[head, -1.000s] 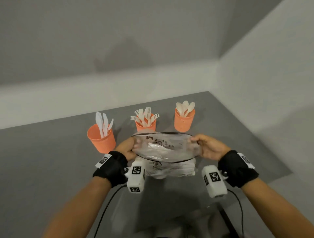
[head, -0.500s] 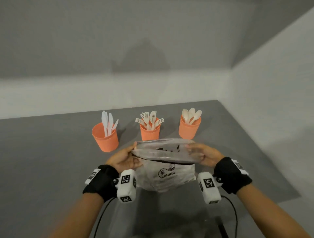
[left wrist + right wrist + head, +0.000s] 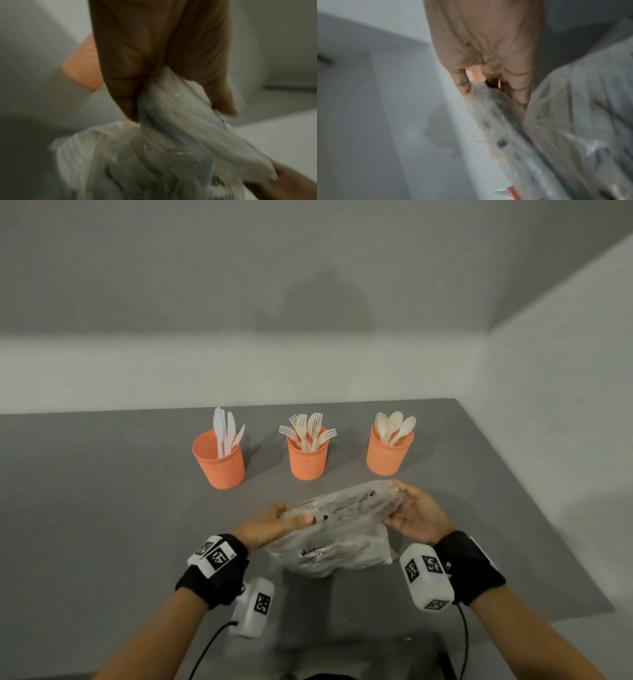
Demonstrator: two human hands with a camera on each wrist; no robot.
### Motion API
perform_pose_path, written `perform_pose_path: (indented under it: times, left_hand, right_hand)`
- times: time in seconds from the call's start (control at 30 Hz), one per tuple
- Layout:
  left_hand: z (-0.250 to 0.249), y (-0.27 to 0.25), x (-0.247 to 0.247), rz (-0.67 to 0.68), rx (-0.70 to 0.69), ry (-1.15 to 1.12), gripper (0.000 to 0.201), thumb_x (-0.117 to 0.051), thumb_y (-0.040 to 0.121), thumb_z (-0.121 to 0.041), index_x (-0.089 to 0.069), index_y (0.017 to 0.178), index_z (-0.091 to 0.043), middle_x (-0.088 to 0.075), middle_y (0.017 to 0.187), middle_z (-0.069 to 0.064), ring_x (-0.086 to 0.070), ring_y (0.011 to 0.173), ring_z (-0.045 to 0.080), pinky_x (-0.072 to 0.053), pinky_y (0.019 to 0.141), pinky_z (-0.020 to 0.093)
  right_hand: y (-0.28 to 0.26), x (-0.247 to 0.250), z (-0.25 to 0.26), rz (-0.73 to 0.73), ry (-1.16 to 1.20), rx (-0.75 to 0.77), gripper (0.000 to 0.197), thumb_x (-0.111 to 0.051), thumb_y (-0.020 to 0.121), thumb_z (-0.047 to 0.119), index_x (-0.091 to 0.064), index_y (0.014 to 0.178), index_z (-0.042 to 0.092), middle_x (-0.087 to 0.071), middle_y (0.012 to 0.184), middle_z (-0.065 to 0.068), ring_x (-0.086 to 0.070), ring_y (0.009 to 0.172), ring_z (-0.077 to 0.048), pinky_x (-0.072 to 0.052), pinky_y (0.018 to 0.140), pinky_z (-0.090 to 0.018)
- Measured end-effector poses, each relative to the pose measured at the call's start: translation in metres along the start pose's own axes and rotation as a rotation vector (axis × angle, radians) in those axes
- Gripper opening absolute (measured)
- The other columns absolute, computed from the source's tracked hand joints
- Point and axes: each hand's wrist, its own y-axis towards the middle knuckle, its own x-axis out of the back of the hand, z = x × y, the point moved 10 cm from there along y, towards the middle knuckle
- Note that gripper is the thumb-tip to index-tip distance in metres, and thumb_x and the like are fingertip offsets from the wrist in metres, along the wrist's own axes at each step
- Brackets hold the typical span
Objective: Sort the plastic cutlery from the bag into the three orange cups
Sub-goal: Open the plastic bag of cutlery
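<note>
Both hands hold a clear plastic bag (image 3: 337, 529) just above the grey table (image 3: 102, 525). My left hand (image 3: 291, 517) pinches the bag's left top edge; the left wrist view shows the plastic bag (image 3: 171, 135) bunched between thumb and fingers (image 3: 123, 83). My right hand (image 3: 407, 508) grips the right top edge, and the bag (image 3: 489, 101) shows pinched in the right wrist view. Behind stand three orange cups: the left cup (image 3: 221, 462) with white knives (image 3: 226, 433), the middle cup (image 3: 308, 457) with forks (image 3: 308, 428), the right cup (image 3: 388, 451) with spoons (image 3: 394, 424). What the bag contains I cannot make out.
The table's right edge (image 3: 534, 498) runs along a pale wall, and a grey wall stands behind the cups. Black cables trail from the wrist cameras near the table's front edge.
The bag's mouth, held stretched wide before, has been brought down and tilted, its right side now higher. Both hands have moved lower and closer to the table with it.
</note>
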Motion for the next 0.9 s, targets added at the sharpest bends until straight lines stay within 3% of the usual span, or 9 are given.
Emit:
perform_pose_path:
  times: [0.13, 0.23, 0.37, 0.5, 0.57, 0.63, 0.7, 0.8, 0.9]
  left_hand:
    - [0.001, -0.001, -0.01, 0.107, -0.036, 0.102, 0.069, -0.066, 0.055, -0.07, -0.066, 0.089, -0.011, -0.068, 0.084, 0.006, -0.059, 0.075, 0.016, -0.047, 0.073, 0.03]
    - [0.011, -0.003, -0.003, 0.065, 0.083, -0.327, 0.032, -0.054, 0.091, -0.04, -0.067, 0.087, -0.011, -0.07, 0.076, 0.002, -0.065, 0.065, 0.013, -0.055, 0.061, 0.026]
    - [0.038, 0.004, 0.004, -0.057, 0.318, -0.855, 0.037, -0.046, 0.095, -0.035, -0.062, 0.082, -0.004, -0.07, 0.062, 0.011, -0.068, 0.05, 0.02, -0.055, 0.043, 0.029]
    - [0.06, 0.015, 0.011, -0.17, 0.382, -0.842, 0.035, -0.061, 0.082, -0.03, -0.063, 0.107, -0.006, -0.069, 0.094, 0.013, -0.067, 0.079, 0.029, -0.056, 0.071, 0.032]
    - [0.045, 0.014, 0.016, -0.217, 0.303, -0.822, 0.039, -0.047, 0.094, -0.038, -0.065, 0.097, -0.003, -0.071, 0.083, 0.013, -0.065, 0.079, 0.025, -0.056, 0.07, 0.033]
    - [0.023, 0.006, 0.036, -0.367, 0.163, -0.529, 0.045, -0.037, 0.097, -0.043, -0.059, 0.085, -0.006, -0.064, 0.074, 0.008, -0.061, 0.07, 0.018, -0.048, 0.061, 0.027]
    - [-0.007, -0.008, 0.05, -0.467, -0.042, -0.145, 0.041, -0.044, 0.093, -0.048, -0.05, 0.095, -0.008, -0.055, 0.087, 0.002, -0.054, 0.085, 0.02, -0.042, 0.069, 0.027]
    - [-0.016, -0.013, 0.036, -0.363, -0.098, 0.287, 0.054, -0.051, 0.087, -0.053, -0.046, 0.12, -0.011, -0.052, 0.113, 0.003, -0.054, 0.101, 0.023, -0.043, 0.087, 0.035]
    - [-0.017, -0.016, 0.027, -0.4, -0.079, 0.563, 0.046, -0.045, 0.093, -0.046, -0.048, 0.115, -0.007, -0.059, 0.116, 0.014, -0.058, 0.105, 0.032, -0.043, 0.087, 0.037]
  right_hand:
    - [0.016, 0.013, -0.012, -0.114, 0.066, -0.028, 0.056, -0.085, 0.054, 0.021, -0.062, 0.102, 0.003, -0.069, 0.086, -0.011, -0.066, 0.079, -0.019, -0.055, 0.077, -0.029]
    - [0.013, 0.003, -0.02, -0.13, -0.023, -0.061, 0.033, -0.048, 0.09, 0.029, -0.063, 0.103, 0.003, -0.072, 0.09, -0.015, -0.07, 0.081, -0.025, -0.059, 0.071, -0.034]
    - [0.001, -0.011, -0.026, -0.036, -0.32, -0.11, 0.053, -0.047, 0.088, 0.047, -0.064, 0.116, 0.006, -0.066, 0.116, -0.016, -0.062, 0.104, -0.027, -0.047, 0.097, -0.038]
    - [-0.012, -0.015, -0.035, 0.014, -0.503, -0.125, 0.053, -0.046, 0.086, 0.058, -0.066, 0.112, 0.016, -0.07, 0.113, -0.006, -0.067, 0.1, -0.017, -0.055, 0.083, -0.029]
    - [-0.013, -0.015, -0.023, -0.033, -0.684, 0.0, 0.084, -0.069, 0.06, 0.07, -0.057, 0.123, 0.016, -0.063, 0.124, -0.007, -0.063, 0.105, -0.017, -0.054, 0.083, -0.029]
    - [-0.014, -0.013, -0.006, -0.152, -1.026, 0.142, 0.106, -0.078, 0.043, 0.07, -0.048, 0.13, 0.017, -0.056, 0.13, -0.004, -0.057, 0.111, -0.016, -0.05, 0.09, -0.032]
    - [-0.017, -0.016, 0.005, -0.202, -1.31, 0.28, 0.082, -0.079, 0.057, 0.059, -0.052, 0.122, 0.017, -0.059, 0.118, 0.005, -0.057, 0.105, -0.012, -0.047, 0.088, -0.029]
    - [-0.016, -0.024, 0.002, -0.227, -1.532, 0.351, 0.038, -0.067, 0.081, 0.045, -0.056, 0.085, 0.01, -0.06, 0.085, 0.002, -0.057, 0.078, -0.014, -0.041, 0.068, -0.029]
    - [-0.008, -0.028, -0.002, -0.294, -1.633, 0.3, 0.042, -0.047, 0.097, 0.028, -0.035, 0.058, 0.013, -0.042, 0.064, -0.006, -0.042, 0.065, -0.02, -0.027, 0.06, -0.031]
